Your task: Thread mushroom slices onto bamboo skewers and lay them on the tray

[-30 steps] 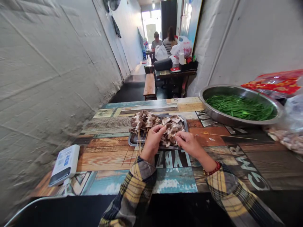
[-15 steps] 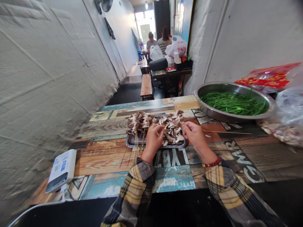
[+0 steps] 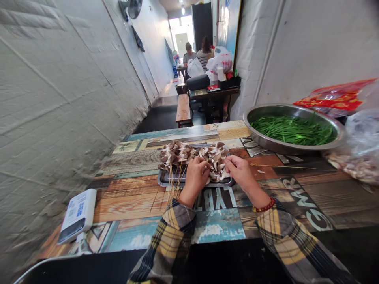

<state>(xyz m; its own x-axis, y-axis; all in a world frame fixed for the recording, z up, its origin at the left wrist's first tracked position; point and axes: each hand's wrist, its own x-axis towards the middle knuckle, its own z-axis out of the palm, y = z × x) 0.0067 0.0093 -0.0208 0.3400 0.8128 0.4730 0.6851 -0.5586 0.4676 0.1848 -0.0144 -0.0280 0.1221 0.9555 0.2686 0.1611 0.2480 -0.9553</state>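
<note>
Brown mushrooms [image 3: 177, 151] sit in a tray [image 3: 164, 178] at twelve o'clock, sticks [image 3: 171, 180] pointing to six, maybe for easy reach, while my left hand [image 3: 196, 174] and right hand [image 3: 239, 170] curl close by, holding what I can't tell.

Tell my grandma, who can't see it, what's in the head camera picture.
A bare left hand and right hand are at a pile of greyish-brown mushrooms on a tray, on a patchwork wood-patterned table. Thin sticks jut over the tray's near edge at left, and a metal bowl of long green stalks stands farther right.
</note>
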